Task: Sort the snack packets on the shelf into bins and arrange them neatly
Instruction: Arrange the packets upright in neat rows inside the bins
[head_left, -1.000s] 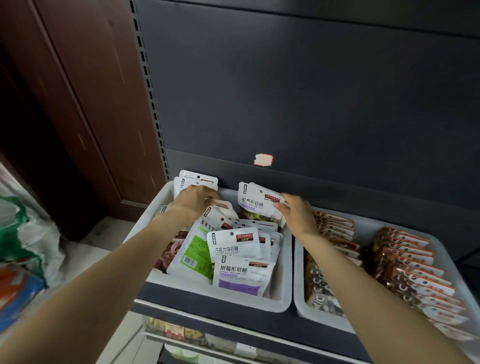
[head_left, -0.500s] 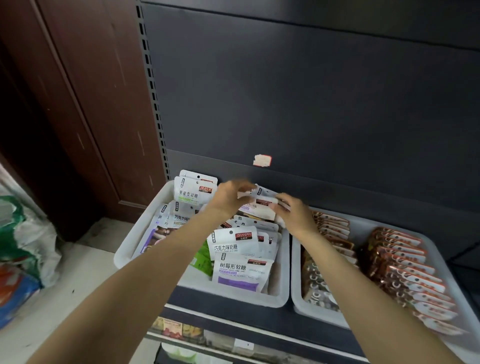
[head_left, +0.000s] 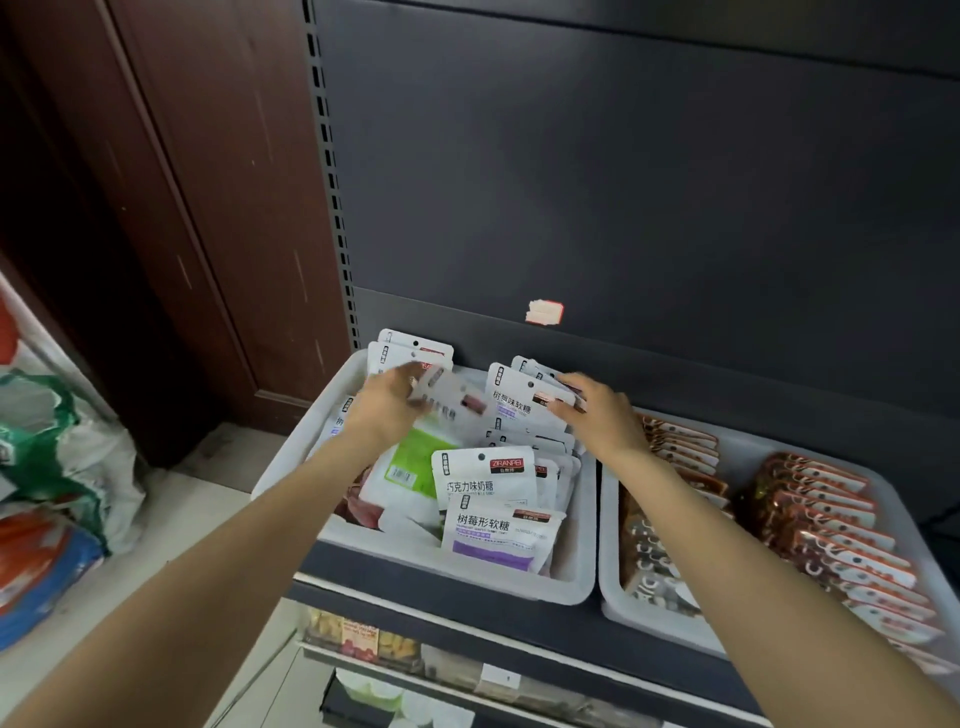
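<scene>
**Both hands deep in the mixed bin as packets go into rows**

A person's left hand (head_left: 387, 410) pinches a blurred white packet (head_left: 451, 400) over the back of the left-hand white bin (head_left: 441, 574), fingers curled round its top edge, just in front of two packets standing upright in the far left corner (head_left: 413, 351). The right hand (head_left: 597, 410) grips the upright stack of purple-label packets (head_left: 514, 397) at the bin's back, thumb and fingers closed on its right edge. Loose packets lie jumbled in the front of the same bin, among them a green-label one (head_left: 413, 460) and a chocolate-candy one (head_left: 485, 475). The neighbouring right bin (head_left: 649, 618) already holds tidy rows of copper-coloured packets (head_left: 826, 525). The sorting appears to be midway: the next move likely calls for seating the held packet upright with its own kind, then drawing from the jumble in front without toppling the steadied stack.
</scene>
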